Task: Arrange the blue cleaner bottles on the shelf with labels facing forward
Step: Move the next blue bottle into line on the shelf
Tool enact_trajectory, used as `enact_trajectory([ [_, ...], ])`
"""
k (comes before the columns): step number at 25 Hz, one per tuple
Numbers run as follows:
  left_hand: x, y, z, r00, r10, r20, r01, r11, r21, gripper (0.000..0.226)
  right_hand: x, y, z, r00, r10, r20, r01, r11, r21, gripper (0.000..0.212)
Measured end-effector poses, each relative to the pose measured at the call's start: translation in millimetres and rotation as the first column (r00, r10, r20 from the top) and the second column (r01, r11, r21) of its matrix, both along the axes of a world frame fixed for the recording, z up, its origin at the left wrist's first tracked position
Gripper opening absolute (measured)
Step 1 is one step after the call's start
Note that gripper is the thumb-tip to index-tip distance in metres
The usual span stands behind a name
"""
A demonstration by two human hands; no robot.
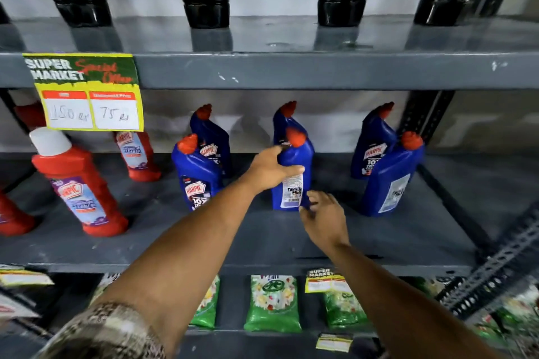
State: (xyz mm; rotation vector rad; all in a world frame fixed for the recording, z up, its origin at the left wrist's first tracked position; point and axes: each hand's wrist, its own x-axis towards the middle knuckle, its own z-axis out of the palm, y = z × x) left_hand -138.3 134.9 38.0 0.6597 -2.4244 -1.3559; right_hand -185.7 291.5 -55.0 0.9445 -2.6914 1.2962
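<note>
On the grey metal shelf (379,230), red plastic cleaner bottles (78,189) stand at the left, then a front-facing blue plastic cleaner bottle (197,175). The left hand (269,170) grasps the middle near blue bottle (293,172), its back label showing, while the right hand (325,220) touches its base with spread fingers. At the right, another near blue bottle (392,178) also shows its back label

Both arms reach forward, bare below a patterned sleeve on the left. The left hand (269,169) curls around something — fingers wrapped, thumb on top. The right hand (323,217) sits lower, fingers spread and loose — its fingertips touch the same thing.
</note>
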Motion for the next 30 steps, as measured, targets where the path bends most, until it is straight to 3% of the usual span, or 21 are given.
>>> enact_trajectory([
  [6,-2.7,-2.6,5.6,1.0,-0.017,0.002,0.017,1.0,0.015,0.035,3.0,-3.6,2.7,0.996,0.01,0.088,-0.005,0.998,-0.06,0.044],
  [10,-9.7,7.4,22.2,0.995,0.099,-0.007,-0.099,0.989,-0.106,0.048,5.9,-6.6,10.0,0.999,0.038,0.019,-0.037,0.998,-0.06,0.05],
  [12,-14.0,14.5,43.1,0.98,0.196,-0.026,-0.197,0.96,-0.199,0.047,10.4,-14.1,16.3,0.999,0.026,-0.034,-0.029,0.994,-0.108,0.067],
  [15,-18.6,24.3,70.4,0.956,0.294,-0.023,-0.295,0.951,-0.088,0.052,13.7,-30.0,29.9,0.999,-0.03,-0.032,0.024,0.983,-0.182,0.094],
  [19,-18.7,25.6,74.5,0.988,0.124,0.096,-0.129,0.99,0.047,0.079,-0.3,-34.9,42.8,0.993,-0.071,0.097,0.098,0.946,-0.308,0.059],
  [20,-13.9,22.0,76.7,0.991,0.025,0.133,-0.035,0.997,0.071,0.078,-4.1,-31.5,42.0,0.996,-0.036,0.082,0.059,0.95,-0.307,0.052],
  [23,7.9,4.9,88.3,0.948,-0.268,0.169,0.243,0.957,0.155,0.047,-24.8,-18.9,32.9,0.983,0.114,0.141,-0.06,0.94,-0.335,0.043],
  [26,17.2,-9.0,77.0,0.975,-0.223,0.011,0.22,0.967,0.132,0.03,-40.8,-4.3,31.4,0.894,0.359,0.267,-0.23,0.88,-0.415,0.051],
  [30,14.3,-5.3,42.2,0.991,-0.099,-0.093,0.112,0.982,0.149,0.032,-44.7,1.0,30.2,0.863,0.398,0.311,-0.298,0.898,-0.324,0.057],
])
